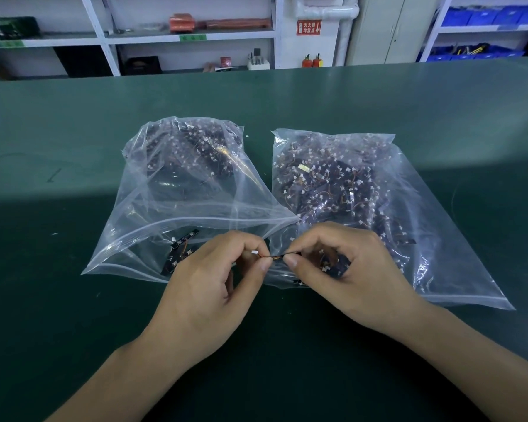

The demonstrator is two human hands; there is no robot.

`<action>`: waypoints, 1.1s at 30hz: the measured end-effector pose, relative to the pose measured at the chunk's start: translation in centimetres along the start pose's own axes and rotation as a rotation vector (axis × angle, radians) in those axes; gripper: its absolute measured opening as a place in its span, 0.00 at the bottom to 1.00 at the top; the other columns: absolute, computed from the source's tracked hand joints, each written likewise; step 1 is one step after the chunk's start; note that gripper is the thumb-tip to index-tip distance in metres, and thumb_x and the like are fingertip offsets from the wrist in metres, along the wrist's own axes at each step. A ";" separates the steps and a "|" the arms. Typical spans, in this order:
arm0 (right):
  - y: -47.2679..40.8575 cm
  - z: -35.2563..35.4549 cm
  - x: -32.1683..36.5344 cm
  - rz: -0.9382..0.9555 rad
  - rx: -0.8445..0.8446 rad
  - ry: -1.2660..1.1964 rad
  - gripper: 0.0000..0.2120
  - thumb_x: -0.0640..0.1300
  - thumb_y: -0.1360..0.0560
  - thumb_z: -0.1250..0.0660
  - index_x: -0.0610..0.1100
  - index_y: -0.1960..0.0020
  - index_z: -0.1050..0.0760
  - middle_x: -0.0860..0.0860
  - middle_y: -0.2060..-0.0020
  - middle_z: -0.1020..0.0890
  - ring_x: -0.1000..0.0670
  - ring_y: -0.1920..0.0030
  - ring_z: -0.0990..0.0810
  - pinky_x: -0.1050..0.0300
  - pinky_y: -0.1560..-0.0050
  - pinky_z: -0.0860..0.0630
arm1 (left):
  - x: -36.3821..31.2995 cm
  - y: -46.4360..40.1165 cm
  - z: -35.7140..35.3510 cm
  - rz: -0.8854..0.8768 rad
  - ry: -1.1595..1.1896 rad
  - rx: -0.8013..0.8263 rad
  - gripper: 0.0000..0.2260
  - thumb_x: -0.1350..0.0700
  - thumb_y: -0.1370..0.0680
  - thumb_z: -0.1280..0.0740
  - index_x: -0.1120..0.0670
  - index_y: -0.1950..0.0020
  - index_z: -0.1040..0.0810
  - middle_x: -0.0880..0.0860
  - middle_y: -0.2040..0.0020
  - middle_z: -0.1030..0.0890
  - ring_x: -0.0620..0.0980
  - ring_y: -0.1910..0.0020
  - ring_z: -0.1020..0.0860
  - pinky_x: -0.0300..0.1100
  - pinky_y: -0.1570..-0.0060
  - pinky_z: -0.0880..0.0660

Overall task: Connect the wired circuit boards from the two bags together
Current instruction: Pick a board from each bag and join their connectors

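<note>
- Our left hand (214,278) pinches the white plug (254,253), our right hand (342,269) pinches the wire (278,257), just before the right bag (439,239)
- Misaligned, we judge, the plug could bend or slip

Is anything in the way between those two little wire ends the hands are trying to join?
Nothing visible. The left hand pinches the white connector, the right hand pinches the wires; only a short open gap separates the fingertips, above the bags' mouths.
</note>
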State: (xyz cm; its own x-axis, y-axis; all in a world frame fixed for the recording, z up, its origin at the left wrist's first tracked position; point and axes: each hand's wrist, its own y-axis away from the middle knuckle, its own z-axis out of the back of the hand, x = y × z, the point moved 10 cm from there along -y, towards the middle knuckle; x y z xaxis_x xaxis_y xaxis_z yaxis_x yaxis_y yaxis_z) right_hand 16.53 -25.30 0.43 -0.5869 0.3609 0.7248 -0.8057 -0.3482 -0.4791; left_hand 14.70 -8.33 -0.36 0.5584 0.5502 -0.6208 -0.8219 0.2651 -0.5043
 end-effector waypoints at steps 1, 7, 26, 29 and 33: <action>0.0 0.0 0.0 0.005 0.001 0.011 0.03 0.39 0.21 0.24 0.44 0.53 0.15 0.57 0.63 0.17 0.54 0.62 0.20 0.70 0.59 0.30 | 0.1 0.0 0.0 0.001 -0.006 0.002 0.04 0.46 0.18 0.34 0.43 0.47 0.21 0.43 0.55 0.20 0.54 0.64 0.21 0.49 0.62 0.24; -0.3 0.0 0.4 0.079 0.061 0.240 0.09 0.50 0.24 0.22 0.48 0.48 0.16 0.61 0.57 0.17 0.53 0.56 0.19 0.60 0.53 0.24 | 0.1 -0.3 1.0 0.010 0.059 -0.107 0.04 0.56 0.19 0.29 0.47 0.47 0.18 0.42 0.53 0.17 0.49 0.56 0.17 0.41 0.60 0.22; 0.1 0.2 0.1 0.093 0.003 0.213 0.17 0.36 0.28 0.25 0.50 0.42 0.19 0.58 0.56 0.17 0.51 0.61 0.19 0.66 0.56 0.24 | -2.2 -0.4 -0.5 -0.248 -0.342 -0.024 0.05 0.55 0.21 0.25 0.46 0.52 0.11 0.44 0.63 0.25 0.44 0.64 0.26 0.43 0.70 0.26; 0.1 -0.1 0.2 0.097 0.024 0.205 0.17 0.35 0.28 0.26 0.48 0.42 0.19 0.57 0.57 0.17 0.50 0.62 0.20 0.67 0.57 0.26 | -2.8 -0.3 -1.5 -0.307 -0.504 0.025 0.06 0.54 0.20 0.26 0.43 0.53 0.12 0.46 0.67 0.28 0.46 0.67 0.27 0.43 0.75 0.29; 0.2 -0.4 0.3 0.098 0.042 0.193 0.16 0.34 0.28 0.25 0.48 0.43 0.18 0.57 0.56 0.18 0.50 0.63 0.21 0.66 0.59 0.27 | -2.9 -0.1 -2.7 -0.312 -0.621 0.117 0.09 0.54 0.20 0.33 0.43 0.53 0.14 0.46 0.72 0.27 0.49 0.72 0.23 0.43 0.77 0.29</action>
State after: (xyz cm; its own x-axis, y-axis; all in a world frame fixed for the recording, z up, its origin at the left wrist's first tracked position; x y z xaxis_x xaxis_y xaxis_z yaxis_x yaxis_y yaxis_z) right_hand 16.22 -24.94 0.37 -0.6699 0.4809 0.5656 -0.7424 -0.4237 -0.5190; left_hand 13.46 -12.13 -0.11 0.6308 0.7757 0.0168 -0.6603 0.5481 -0.5135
